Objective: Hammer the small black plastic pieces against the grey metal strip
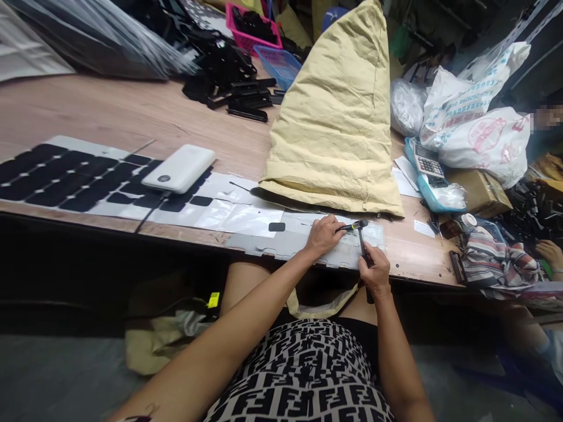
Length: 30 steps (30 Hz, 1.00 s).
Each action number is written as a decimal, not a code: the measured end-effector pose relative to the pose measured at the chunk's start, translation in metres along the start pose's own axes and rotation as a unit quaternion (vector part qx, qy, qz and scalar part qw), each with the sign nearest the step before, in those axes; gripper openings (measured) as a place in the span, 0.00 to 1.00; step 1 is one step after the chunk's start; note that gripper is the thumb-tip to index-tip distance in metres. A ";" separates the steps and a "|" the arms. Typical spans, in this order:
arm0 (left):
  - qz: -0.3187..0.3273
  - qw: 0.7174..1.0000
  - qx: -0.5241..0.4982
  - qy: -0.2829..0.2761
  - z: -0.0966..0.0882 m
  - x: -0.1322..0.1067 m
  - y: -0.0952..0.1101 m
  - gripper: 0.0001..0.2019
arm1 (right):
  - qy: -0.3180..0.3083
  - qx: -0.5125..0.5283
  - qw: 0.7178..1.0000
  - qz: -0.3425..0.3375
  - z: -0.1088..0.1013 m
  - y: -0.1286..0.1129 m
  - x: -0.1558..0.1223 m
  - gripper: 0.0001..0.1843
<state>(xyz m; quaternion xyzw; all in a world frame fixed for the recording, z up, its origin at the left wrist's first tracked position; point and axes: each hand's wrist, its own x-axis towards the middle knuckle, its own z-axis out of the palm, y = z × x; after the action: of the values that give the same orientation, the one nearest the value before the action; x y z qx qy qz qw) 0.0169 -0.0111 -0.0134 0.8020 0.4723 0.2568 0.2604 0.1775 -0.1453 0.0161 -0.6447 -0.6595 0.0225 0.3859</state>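
My left hand (324,235) is closed around a slim black tool with a yellow band (348,227), possibly a screwdriver; its tip is hidden. In my right hand (375,269) is a hammer (361,233), gripped by its dark handle. The hammer's head is right at the slim tool's outer end, and I cannot tell whether they touch. Both hands are over a grey flat sheet (250,241) with notches along its front edge, lying at the table's edge. Just beyond my hands rests a large beige cloth bag (334,123).
A white power bank (179,168) lies on black sheets of small panels (83,176) at left. Black plastic parts (246,99) and a pink basket (253,38) are farther back. At right are a calculator (427,161), plastic bags (484,138) and another person's hand (550,254).
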 end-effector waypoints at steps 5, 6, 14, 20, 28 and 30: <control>0.003 1.000 0.002 0.001 0.000 -0.001 0.000 0.11 | -0.007 0.018 1.000 -0.008 0.003 -0.006 -0.001 0.24; 0.004 1.000 0.004 0.001 0.000 -0.001 0.000 0.11 | -0.014 0.018 1.000 -0.013 0.005 -0.007 -0.001 0.24; 0.006 1.000 -0.005 -0.006 -0.001 0.000 -0.001 0.12 | 0.019 0.057 0.992 0.111 0.003 0.015 0.002 0.26; 0.004 1.000 -0.001 -0.020 -0.007 -0.002 0.000 0.19 | 0.035 0.137 0.953 0.269 -0.004 0.043 0.013 0.30; -0.004 0.999 0.003 -0.037 -0.014 -0.004 0.004 0.19 | 0.037 0.153 0.948 0.277 -0.001 0.039 0.014 0.31; -0.001 0.999 0.003 -0.037 -0.014 -0.004 0.004 0.19 | 0.039 0.147 0.950 0.273 -0.002 0.037 0.014 0.31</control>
<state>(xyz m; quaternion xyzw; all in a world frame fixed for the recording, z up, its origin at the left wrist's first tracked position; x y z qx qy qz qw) 0.0085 -0.0141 -0.0016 0.8111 0.4640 0.2252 0.2760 0.2111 -0.1280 0.0046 -0.7369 -0.4322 0.1983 0.4805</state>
